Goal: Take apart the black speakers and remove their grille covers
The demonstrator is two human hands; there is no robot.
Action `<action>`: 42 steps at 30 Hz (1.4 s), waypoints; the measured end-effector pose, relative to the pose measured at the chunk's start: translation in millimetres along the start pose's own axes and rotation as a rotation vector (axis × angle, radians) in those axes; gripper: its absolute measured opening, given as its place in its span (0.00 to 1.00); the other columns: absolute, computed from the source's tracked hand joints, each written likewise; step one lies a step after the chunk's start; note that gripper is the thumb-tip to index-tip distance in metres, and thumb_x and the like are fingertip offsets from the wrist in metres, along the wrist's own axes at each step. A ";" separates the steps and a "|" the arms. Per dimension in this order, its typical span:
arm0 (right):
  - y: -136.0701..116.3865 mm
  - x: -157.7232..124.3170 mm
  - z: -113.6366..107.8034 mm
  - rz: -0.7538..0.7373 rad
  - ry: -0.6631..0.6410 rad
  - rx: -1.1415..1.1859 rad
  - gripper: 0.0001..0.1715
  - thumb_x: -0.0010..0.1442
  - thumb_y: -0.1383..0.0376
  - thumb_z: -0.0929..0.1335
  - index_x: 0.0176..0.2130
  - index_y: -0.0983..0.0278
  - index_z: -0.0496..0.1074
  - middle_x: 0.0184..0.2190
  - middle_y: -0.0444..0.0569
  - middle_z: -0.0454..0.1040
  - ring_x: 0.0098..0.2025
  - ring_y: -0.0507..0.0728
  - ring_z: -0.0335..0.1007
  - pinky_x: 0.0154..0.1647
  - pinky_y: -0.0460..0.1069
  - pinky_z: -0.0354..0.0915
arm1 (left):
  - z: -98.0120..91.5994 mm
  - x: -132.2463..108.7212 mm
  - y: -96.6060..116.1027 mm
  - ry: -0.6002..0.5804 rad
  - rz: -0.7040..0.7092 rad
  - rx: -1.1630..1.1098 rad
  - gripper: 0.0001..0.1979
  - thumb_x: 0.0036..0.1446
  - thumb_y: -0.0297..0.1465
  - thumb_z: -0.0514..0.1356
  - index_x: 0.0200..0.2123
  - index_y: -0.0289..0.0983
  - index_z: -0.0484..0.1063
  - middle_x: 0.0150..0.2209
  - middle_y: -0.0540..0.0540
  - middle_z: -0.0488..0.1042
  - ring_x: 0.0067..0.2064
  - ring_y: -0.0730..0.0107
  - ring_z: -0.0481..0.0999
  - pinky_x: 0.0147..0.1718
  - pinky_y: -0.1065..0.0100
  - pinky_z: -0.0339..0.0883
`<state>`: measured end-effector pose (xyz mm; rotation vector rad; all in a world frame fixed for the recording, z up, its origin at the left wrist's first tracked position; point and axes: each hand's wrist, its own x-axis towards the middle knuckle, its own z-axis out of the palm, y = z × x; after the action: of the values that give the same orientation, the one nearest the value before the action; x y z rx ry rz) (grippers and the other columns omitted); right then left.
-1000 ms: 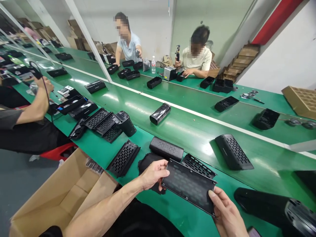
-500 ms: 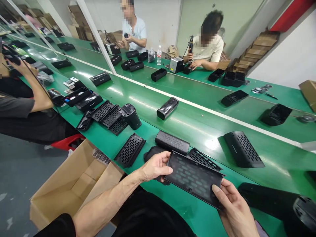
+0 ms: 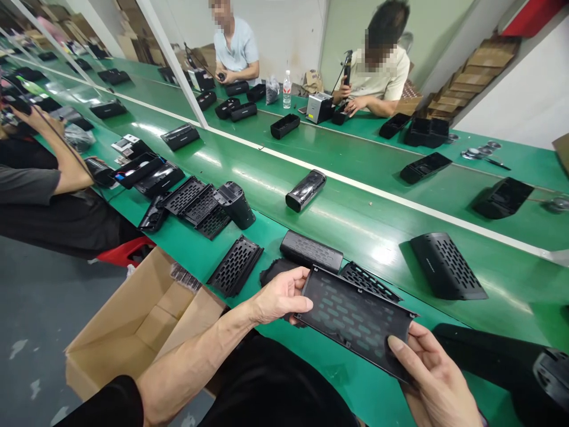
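Observation:
Between my hands is a black speaker grille (image 3: 351, 314), a slotted plastic panel whose inner face, covered by thin dark mesh, is turned up to me. My left hand (image 3: 284, 296) pinches its left end, thumb on top. The right end is gripped by my right hand (image 3: 422, 359), with the thumb pressing on the mesh. Just behind it lie a black speaker housing (image 3: 311, 251) and another slotted grille (image 3: 370, 281). A dark crumpled cloth-like piece (image 3: 273, 271) is partly hidden behind my left hand. Left of that rests one more grille (image 3: 235, 265).
Stacked grilles (image 3: 195, 201) and an upright housing (image 3: 235, 204) lie to the left. Speaker shells, one at the right (image 3: 448, 267), sit on the green conveyor (image 3: 355, 231). An open carton (image 3: 120, 332) stands below the bench edge. Co-workers sit opposite and at the left.
The grille has shifted slightly right in view, still in both hands. Across the conveyor, the left co-worker's hands have come down. My view has turned a little.

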<state>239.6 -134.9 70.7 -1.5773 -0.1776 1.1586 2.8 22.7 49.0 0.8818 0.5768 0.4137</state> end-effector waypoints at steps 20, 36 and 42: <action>10.9 -2.0 6.9 0.000 -0.031 0.177 0.34 0.46 0.58 0.83 0.51 0.55 0.75 0.54 0.52 0.77 0.55 0.63 0.74 0.47 0.50 0.76 | 21.6 -4.7 16.1 -0.090 0.824 1.452 0.07 0.65 0.35 0.66 0.43 0.40 0.81 0.40 0.47 0.80 0.44 0.64 0.70 0.40 0.58 0.58; 12.4 -1.0 9.4 0.018 0.017 0.227 0.34 0.44 0.60 0.84 0.49 0.53 0.74 0.53 0.48 0.78 0.52 0.61 0.76 0.43 0.47 0.76 | 23.8 -6.2 17.6 -0.002 0.909 1.483 0.07 0.62 0.36 0.66 0.37 0.38 0.79 0.39 0.44 0.78 0.43 0.62 0.70 0.42 0.58 0.63; 11.4 -1.1 8.6 0.015 0.006 0.222 0.34 0.44 0.59 0.84 0.49 0.54 0.76 0.52 0.48 0.79 0.53 0.63 0.77 0.45 0.50 0.77 | 23.3 -7.4 21.1 -0.015 0.896 1.507 0.05 0.61 0.33 0.67 0.41 0.41 0.79 0.44 0.44 0.77 0.45 0.62 0.71 0.44 0.58 0.64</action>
<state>227.6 -134.1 62.9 -1.3878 -0.0315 1.1446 9.4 16.7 80.1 2.6251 0.3783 0.7691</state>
